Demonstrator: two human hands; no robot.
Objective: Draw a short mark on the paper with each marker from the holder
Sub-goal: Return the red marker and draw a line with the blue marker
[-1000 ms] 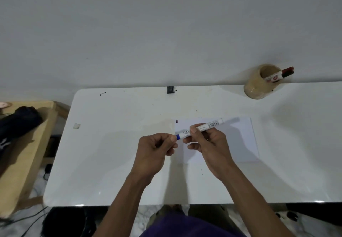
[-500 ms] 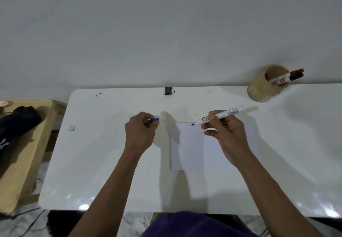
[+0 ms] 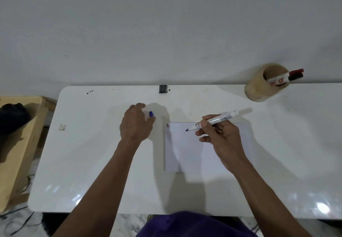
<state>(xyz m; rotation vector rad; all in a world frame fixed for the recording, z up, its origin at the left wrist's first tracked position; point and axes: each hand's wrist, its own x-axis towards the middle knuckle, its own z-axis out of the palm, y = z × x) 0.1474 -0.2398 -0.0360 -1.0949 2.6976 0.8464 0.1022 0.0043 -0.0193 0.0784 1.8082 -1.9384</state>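
A white sheet of paper [image 3: 187,153] lies on the white table [image 3: 92,162], with short red and black marks at its top left corner. My right hand [image 3: 220,138] grips an uncapped white marker [image 3: 214,121], its dark tip just above the paper's upper left part. My left hand [image 3: 136,124] rests on the table left of the paper, holding the blue cap [image 3: 151,113] at its fingertips. A round wooden holder [image 3: 264,85] stands at the back right with a red-capped marker [image 3: 286,76] and a black-capped one leaning out of it.
A small black clip-like object [image 3: 162,88] sits at the table's back edge by the wall. A bit of tape [image 3: 62,127] is stuck near the left edge. A wooden stool with a dark bundle [image 3: 13,118] stands to the left of the table.
My hands pulled the blue cap off the marker and moved apart. The left hand went left with the cap; the right brought the bare tip down over the paper.
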